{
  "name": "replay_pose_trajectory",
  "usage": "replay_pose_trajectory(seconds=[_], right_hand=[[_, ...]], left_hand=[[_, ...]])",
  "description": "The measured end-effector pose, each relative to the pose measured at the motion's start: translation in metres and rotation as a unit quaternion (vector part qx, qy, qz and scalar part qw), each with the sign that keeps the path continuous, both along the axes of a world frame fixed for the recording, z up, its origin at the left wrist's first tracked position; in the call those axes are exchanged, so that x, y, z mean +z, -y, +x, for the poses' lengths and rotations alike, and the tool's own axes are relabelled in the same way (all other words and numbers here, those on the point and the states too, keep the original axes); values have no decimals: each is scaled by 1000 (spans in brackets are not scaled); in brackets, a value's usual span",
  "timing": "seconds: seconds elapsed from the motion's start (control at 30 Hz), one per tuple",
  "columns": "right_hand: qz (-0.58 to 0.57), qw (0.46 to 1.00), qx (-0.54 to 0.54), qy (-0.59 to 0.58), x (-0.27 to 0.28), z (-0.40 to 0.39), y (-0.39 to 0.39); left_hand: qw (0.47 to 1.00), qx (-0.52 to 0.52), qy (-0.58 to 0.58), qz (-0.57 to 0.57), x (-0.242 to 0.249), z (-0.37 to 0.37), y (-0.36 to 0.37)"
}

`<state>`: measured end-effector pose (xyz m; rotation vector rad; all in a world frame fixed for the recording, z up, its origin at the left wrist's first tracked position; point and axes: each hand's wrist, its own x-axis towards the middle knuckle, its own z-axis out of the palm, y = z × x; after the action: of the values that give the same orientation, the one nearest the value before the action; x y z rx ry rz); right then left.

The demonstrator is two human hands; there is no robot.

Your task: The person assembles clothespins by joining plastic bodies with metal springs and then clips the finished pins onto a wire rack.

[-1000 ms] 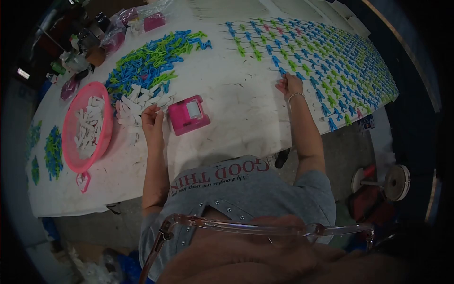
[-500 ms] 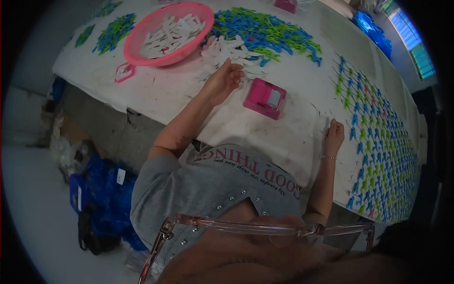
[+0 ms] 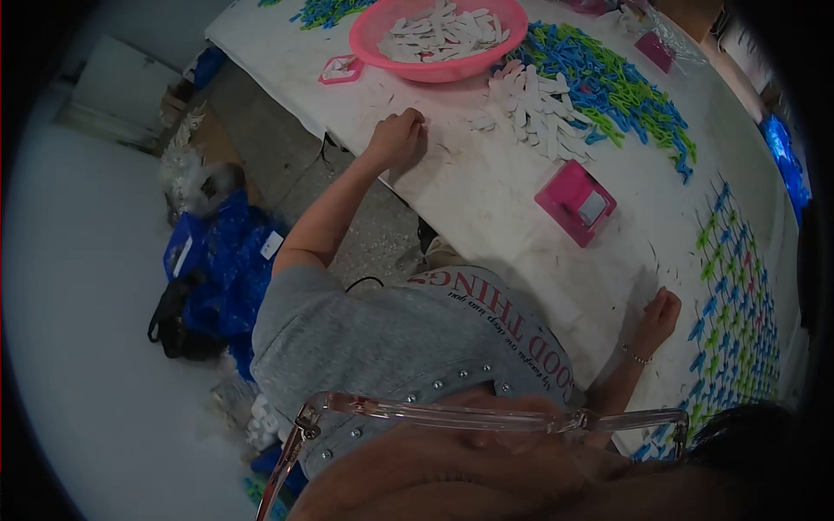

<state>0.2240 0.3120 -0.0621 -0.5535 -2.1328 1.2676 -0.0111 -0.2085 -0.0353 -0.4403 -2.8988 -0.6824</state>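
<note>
My left hand (image 3: 398, 139) is at the left part of the table, near its edge. Its fingers are curled together, and whatever they may pinch is too small to make out. To its right lies a loose pile of flat white strips (image 3: 534, 108). My right hand (image 3: 658, 318), with a beaded bracelet at the wrist, is low over the table with thumb and fingers pressed together; anything between them is hidden. Between the hands sits a magenta box (image 3: 565, 193) with a grey-white piece in it. Rows of blue and green clips (image 3: 734, 295) lie right of my right hand.
A pink basin (image 3: 369, 50) full of white strips stands at the back, beside a small pink tray (image 3: 330, 78). Blue and green clips (image 3: 621, 87) are heaped behind the strip pile. Blue bags (image 3: 221, 278) lie on the floor at left.
My head view has turned, so the table things appear further right. My left hand has moved left, away from the white strips. My right hand remains closed beside the clip rows.
</note>
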Motion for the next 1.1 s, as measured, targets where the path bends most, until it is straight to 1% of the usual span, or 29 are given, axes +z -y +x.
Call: replay_pose_trajectory(seconds=[0.13,0.2,0.23,0.3,0.43,0.5,0.63,0.7,0.73,0.8,0.83,0.93,1.0,1.03,1.1], right_hand=[[-14,1000,4,-11,-6,5,-1],[-12,1000,10,4,-1,7,3],[-13,1000,10,3,2,8,5],[-19,1000,8,14,5,10,8],[-20,999,20,25,7,11,9],[-22,999,24,30,7,13,11],[0,999,33,38,14,15,18],[-25,998,44,32,12,17,17],[-25,998,56,31,13,16,16],[-16,998,38,48,15,17,17],[-16,998,48,46,15,17,16],[-40,997,58,40,12,18,13],[-40,997,64,34,10,18,10],[-39,996,68,35,10,17,8],[-45,996,67,41,10,17,4]], left_hand=[[999,27,-2,-47,1,10,0],[994,-5,-81,-73,-2,22,2],[994,-4,-82,-74,-4,26,5],[990,-31,-126,-64,-11,34,12],[985,-41,-145,-84,-13,49,17],[986,-19,-125,-107,-11,51,13],[985,18,-130,-109,-17,53,5],[984,78,-130,-96,-17,56,3],[982,90,-130,-99,-19,57,4],[982,103,-142,-67,-25,52,6],[981,113,-143,-70,-28,51,7],[978,129,-161,-40,-29,47,2],[974,166,-134,-72,-24,44,-3],[974,170,-133,-72,-22,41,-4],[975,154,-109,-119,-18,35,-5]])
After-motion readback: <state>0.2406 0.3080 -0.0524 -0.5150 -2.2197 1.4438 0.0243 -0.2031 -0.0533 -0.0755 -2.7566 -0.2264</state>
